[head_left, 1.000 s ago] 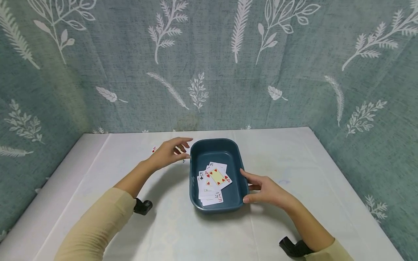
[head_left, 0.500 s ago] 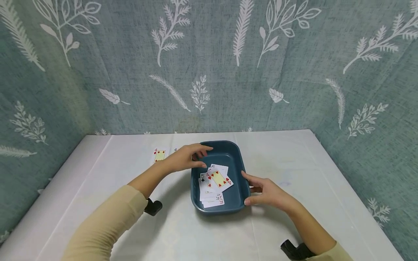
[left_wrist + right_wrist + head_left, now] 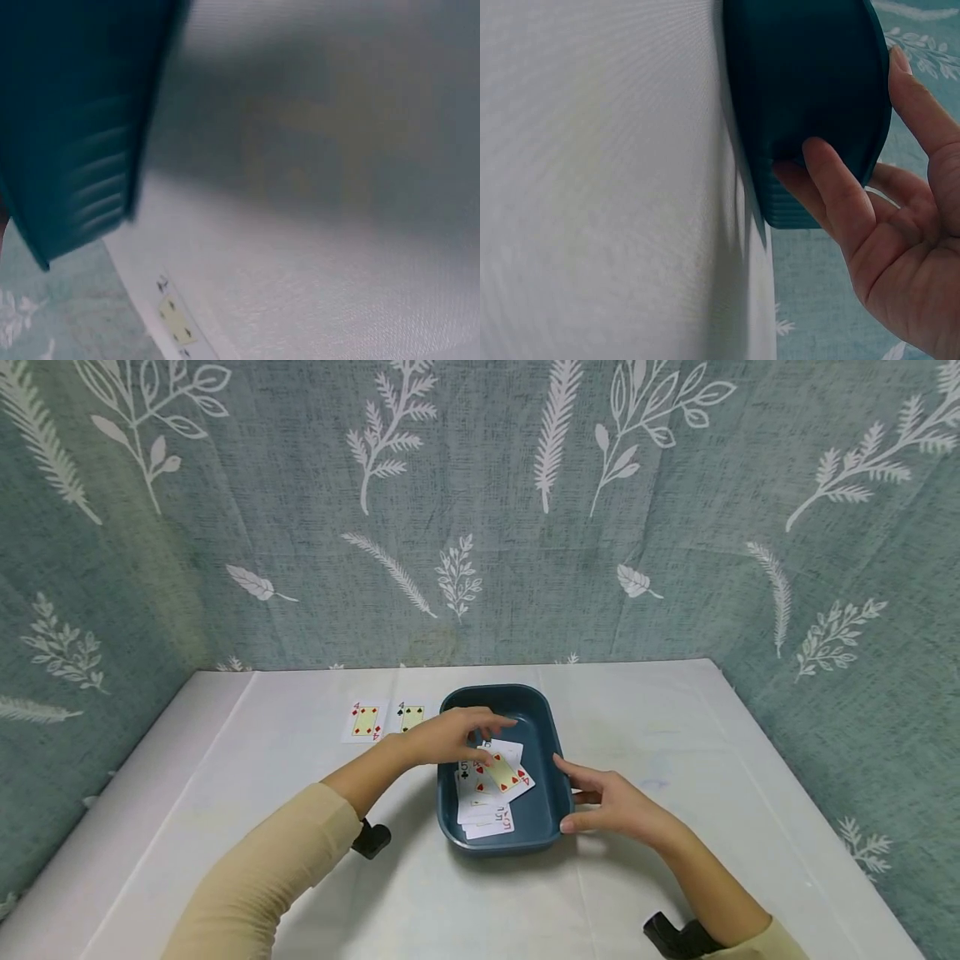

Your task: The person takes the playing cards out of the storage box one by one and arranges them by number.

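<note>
A dark blue rectangular tray (image 3: 528,814) stands on the white table with several playing cards in it. On top lies a four of hearts (image 3: 516,783), overlapping a five of clubs (image 3: 464,785) and other white cards. My left hand (image 3: 442,737) reaches over the tray's left rim, its fingers loosely bent and its thumb tip right at the four of hearts. Against the tray's right outer wall rest the fingers and thumb of my right hand (image 3: 615,797). The right wrist view shows that hand (image 3: 907,255) with its fingertips on the tray's wall (image 3: 810,90).
Behind my left forearm a four of diamonds (image 3: 365,721) and a black four (image 3: 410,716) lie side by side on the table (image 3: 300,710). Patterned green cloth (image 3: 510,585) rises along the table's back and sides.
My left hand has moved right from beside the tray to over the cards in it, uncovering the two fours on the table. My right hand has stayed at the tray's side.
</note>
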{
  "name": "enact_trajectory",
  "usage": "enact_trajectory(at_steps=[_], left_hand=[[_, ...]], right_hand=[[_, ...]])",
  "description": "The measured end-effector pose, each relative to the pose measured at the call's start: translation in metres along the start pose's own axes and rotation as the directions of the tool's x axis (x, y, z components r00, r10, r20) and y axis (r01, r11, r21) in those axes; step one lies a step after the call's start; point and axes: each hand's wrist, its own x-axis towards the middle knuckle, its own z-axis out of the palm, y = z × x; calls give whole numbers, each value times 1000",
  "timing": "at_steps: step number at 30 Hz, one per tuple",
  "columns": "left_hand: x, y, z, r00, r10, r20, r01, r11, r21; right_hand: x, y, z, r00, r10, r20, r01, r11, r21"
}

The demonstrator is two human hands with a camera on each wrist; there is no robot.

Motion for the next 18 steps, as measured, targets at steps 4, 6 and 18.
enact_trajectory(at_steps=[4, 6, 18], left_hand=[[5, 1, 6, 998, -9, 65, 8, 1000, 25], [8, 1, 9, 995, -16, 99, 11, 999, 51], [21, 7, 21, 958, -105, 266, 23, 956, 294]], right_hand=[[0, 0, 1, 1000, 3, -2, -3, 1000, -5], [0, 1, 1, 1000, 2, -4, -2, 1000, -14], [0, 3, -1, 1000, -10, 7, 10, 1000, -11]])
